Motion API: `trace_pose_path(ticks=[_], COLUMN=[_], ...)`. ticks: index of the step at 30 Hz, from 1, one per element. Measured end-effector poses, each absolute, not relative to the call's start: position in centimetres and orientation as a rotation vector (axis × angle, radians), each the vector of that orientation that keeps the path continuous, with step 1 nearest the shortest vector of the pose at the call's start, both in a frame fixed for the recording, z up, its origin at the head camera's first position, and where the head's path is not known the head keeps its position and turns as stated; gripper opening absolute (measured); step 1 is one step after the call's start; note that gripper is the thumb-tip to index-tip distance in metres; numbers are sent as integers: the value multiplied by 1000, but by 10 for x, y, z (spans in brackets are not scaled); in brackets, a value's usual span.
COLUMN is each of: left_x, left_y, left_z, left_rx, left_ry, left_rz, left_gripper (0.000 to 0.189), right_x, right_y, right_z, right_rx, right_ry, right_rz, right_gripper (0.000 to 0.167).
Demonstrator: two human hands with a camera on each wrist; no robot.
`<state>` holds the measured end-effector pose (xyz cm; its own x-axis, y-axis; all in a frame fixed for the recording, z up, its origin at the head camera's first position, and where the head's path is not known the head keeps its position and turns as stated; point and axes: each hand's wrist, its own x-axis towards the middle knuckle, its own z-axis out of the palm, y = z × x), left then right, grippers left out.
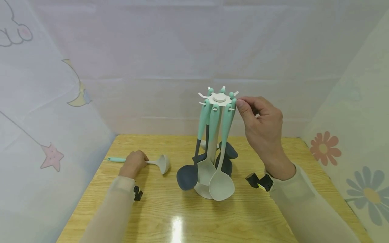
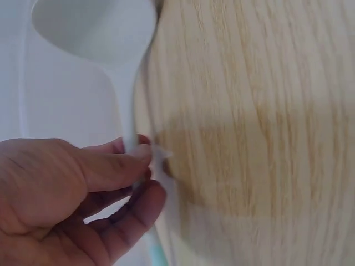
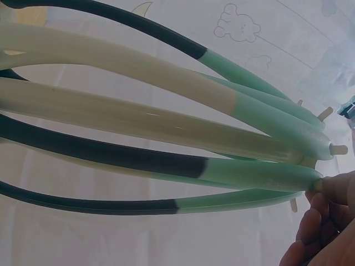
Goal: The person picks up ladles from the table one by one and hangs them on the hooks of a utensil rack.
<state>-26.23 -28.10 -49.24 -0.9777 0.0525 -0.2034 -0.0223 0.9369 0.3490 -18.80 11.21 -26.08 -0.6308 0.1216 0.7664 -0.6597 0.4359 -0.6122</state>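
Note:
A white carousel rack [image 1: 219, 98] stands mid-table with several utensils hanging from its pegs, teal at the handle tops and grey or dark lower down. My right hand [image 1: 240, 104] is up at the rack's right rim, and its fingertips [image 3: 328, 191] pinch the top end of one teal handle [image 3: 260, 173]. A grey ladle [image 1: 163, 164] with a teal handle end lies on the table to the left. My left hand [image 1: 134, 162] grips the ladle's handle [image 2: 128, 111] between thumb and fingers [image 2: 145, 195], with the ladle's bowl [image 2: 94, 27] beyond them.
The wooden table [image 1: 170, 216] is closed in by pale printed fabric walls on three sides. A large grey spoon [image 1: 222, 186] and a dark spoon [image 1: 186, 177] hang low at the rack's front, near the tabletop.

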Motion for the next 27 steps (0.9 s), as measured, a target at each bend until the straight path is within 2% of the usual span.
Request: trace_pose_path(ticks=[9, 14, 18, 21, 27], left_x=[-245, -243, -239, -239, -246], left_y=[-283, -288, -293, -296, -298], left_z=[-476, -481, -485, -489, -495], left_rx=[162, -83, -289, -372, -464], left_ry=[2751, 2898, 2850, 2764, 2688], left_rz=[532, 614, 710, 782, 864], left_gripper=[27, 26, 41, 54, 54], right_x=[-188, -189, -189, -189, -188], right_y=[114, 114, 114, 114, 114], right_z=[-259, -260, -261, -261, -260], right_rx=[457, 467, 469, 466, 457], right_ry=[-1907, -1921, -1922, -1922, -1931], right_rz=[1264, 1262, 1262, 1261, 1260], right_gripper=[13, 15, 15, 15, 15])
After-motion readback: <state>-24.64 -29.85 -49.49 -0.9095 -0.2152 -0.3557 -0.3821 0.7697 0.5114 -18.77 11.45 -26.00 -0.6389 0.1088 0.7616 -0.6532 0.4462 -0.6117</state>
